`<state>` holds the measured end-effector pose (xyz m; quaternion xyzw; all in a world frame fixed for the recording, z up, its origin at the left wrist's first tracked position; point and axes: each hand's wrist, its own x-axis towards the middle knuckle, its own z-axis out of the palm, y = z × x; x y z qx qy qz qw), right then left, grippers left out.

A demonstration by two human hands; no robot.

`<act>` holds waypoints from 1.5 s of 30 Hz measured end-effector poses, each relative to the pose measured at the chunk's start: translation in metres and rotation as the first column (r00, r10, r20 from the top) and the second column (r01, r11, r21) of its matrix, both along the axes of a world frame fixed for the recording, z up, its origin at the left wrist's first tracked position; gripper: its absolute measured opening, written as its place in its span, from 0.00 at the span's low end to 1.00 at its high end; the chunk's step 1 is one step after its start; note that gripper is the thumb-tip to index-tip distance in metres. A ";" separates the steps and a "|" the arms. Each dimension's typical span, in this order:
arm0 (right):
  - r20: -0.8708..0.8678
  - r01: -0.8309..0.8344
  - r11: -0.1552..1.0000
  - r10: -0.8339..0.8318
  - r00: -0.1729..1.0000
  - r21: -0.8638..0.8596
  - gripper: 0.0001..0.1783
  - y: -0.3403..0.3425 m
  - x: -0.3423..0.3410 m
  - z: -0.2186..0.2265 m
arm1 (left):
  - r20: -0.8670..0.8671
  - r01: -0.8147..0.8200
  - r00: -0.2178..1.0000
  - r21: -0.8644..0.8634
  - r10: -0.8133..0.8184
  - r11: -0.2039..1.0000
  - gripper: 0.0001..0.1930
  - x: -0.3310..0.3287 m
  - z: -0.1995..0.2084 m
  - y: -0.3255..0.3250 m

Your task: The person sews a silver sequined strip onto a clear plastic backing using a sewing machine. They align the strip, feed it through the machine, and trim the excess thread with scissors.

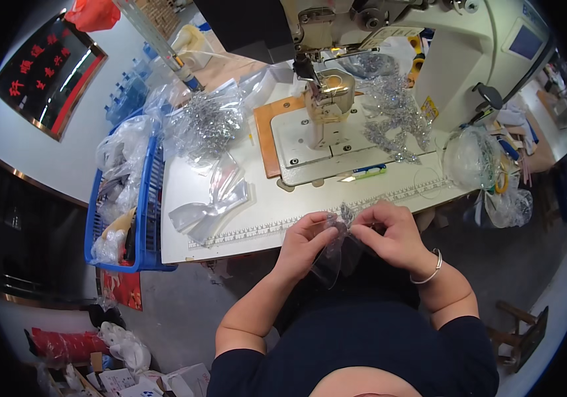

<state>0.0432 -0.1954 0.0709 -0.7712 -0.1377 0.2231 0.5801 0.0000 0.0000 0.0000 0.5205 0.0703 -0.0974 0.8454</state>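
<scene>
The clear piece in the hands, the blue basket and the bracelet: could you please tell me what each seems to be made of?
Clear piece: likely thin, glossy plastic film, as it is see-through with bright highlights.
Blue basket: probably moulded plastic, satin-looking, given its even colour and slotted wall.
Bracelet: perhaps polished metal, from its silvery shine, though the view leaves that open.

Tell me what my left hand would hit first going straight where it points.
Beyond the clear, silvery piece it holds, your left hand would likely meet your right hand, though depth is hard to judge.
</scene>
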 end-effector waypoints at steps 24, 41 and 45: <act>0.393 -0.021 0.995 -0.021 0.919 0.101 0.05 0.006 0.012 -0.026 | 0.059 0.004 0.998 -0.043 -0.001 0.999 0.14 -0.001 0.002 0.002; 0.416 -0.001 0.995 -0.041 0.909 0.100 0.06 0.007 0.014 -0.032 | 0.074 0.031 0.997 -0.018 -0.029 0.999 0.15 0.000 -0.002 0.005; 0.418 0.005 0.994 -0.048 0.907 0.105 0.06 0.007 0.014 -0.034 | 0.068 0.025 0.997 -0.017 -0.023 1.000 0.15 0.000 -0.003 0.003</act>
